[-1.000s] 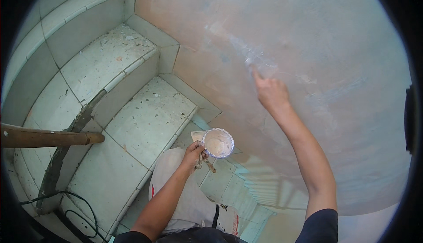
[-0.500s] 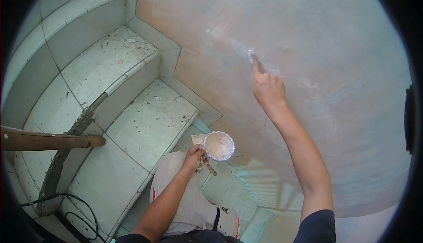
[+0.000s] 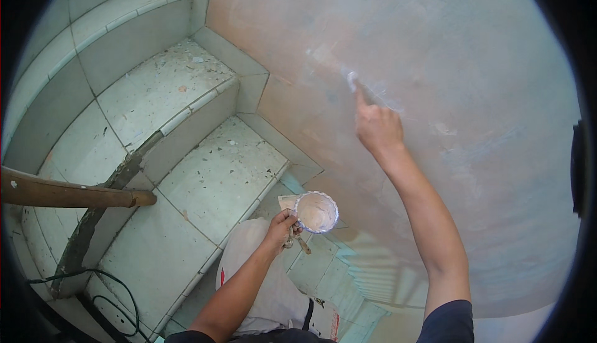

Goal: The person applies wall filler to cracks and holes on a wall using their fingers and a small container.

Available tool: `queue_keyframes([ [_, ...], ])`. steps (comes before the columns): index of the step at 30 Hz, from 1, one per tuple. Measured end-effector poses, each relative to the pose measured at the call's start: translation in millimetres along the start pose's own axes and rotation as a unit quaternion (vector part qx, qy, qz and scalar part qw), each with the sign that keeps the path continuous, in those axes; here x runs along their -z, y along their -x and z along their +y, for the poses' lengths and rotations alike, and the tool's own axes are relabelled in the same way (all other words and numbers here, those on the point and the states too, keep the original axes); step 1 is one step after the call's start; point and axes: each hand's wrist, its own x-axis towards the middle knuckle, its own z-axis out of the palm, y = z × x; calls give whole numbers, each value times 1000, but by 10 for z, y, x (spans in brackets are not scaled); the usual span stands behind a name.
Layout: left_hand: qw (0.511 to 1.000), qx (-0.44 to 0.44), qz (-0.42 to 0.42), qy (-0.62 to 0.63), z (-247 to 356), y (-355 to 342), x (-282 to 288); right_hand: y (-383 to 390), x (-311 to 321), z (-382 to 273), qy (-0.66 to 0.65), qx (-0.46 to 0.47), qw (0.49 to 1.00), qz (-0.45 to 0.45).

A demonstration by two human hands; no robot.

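Observation:
My left hand (image 3: 281, 230) is closed round the side of a small cup (image 3: 317, 212) with a smeared, whitish rim and pale paste inside. The same hand grips what look like two scrapers; a flat pale blade (image 3: 288, 202) shows beside the cup, and a worn handle (image 3: 304, 245) pokes out below. Up on the wall (image 3: 485, 82), my right hand (image 3: 379, 126) has its index finger stretched out and the other fingers curled, with no tool in it. That fingertip touches a fresh white smear of paste (image 3: 352, 80) along a scratched patch.
Tiled stairs (image 3: 186, 212) curve up on the left, strewn with chips and crumbs. A wooden pole (image 3: 74, 195) reaches in from the left to a step. Black cable (image 3: 127, 293) loops at lower left. Below the cup, more tiled steps (image 3: 317, 262) descend along the wall.
The view has shifted slightly, so stairs and cup appear a little further right. My right fingertip has moved a short way up-left along the wall, and the white smear there looks thicker.

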Motion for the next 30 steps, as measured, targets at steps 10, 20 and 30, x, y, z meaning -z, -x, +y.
queue_keyframes([
  [10,1000,9,0,4,25,-24,-59,-294,-20,-88,25,39,999,25],
  [20,1000,5,-18,-1,-2,-29,-54,-692,-261,-490,131,-19,990,-40],
  [30,999,-21,-13,39,41,12,16,-662,-49,-520,189,73,979,-29],
])
